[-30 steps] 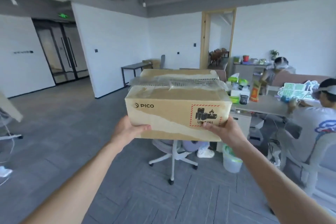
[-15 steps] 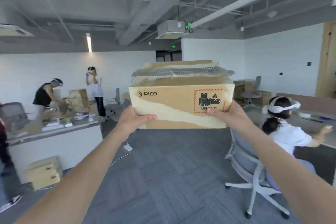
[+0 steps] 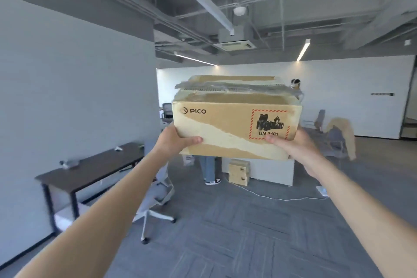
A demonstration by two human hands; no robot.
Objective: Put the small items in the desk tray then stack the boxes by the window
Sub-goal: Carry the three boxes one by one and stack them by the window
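I carry a brown cardboard box (image 3: 225, 119) in front of me at chest height, marked PICO with a red-bordered battery label and torn tape on top. My left hand (image 3: 173, 140) grips its lower left corner, thumb on the front face. My right hand (image 3: 291, 144) grips the lower right corner, thumb over the label. Both arms are stretched forward. The fingers behind the box are hidden. No desk tray or window shows.
A dark table (image 3: 90, 169) stands along the grey wall on the left, with a grey office chair (image 3: 155, 196) beside it. Ahead, a white desk (image 3: 270, 169) with small stacked boxes (image 3: 239, 171), a standing person (image 3: 209, 169), and a white cable (image 3: 270, 197) across the carpet.
I have turned steadily left with the box held the same way; the seated people and desk have slid out of view, and the grey wall and dark table have come in.
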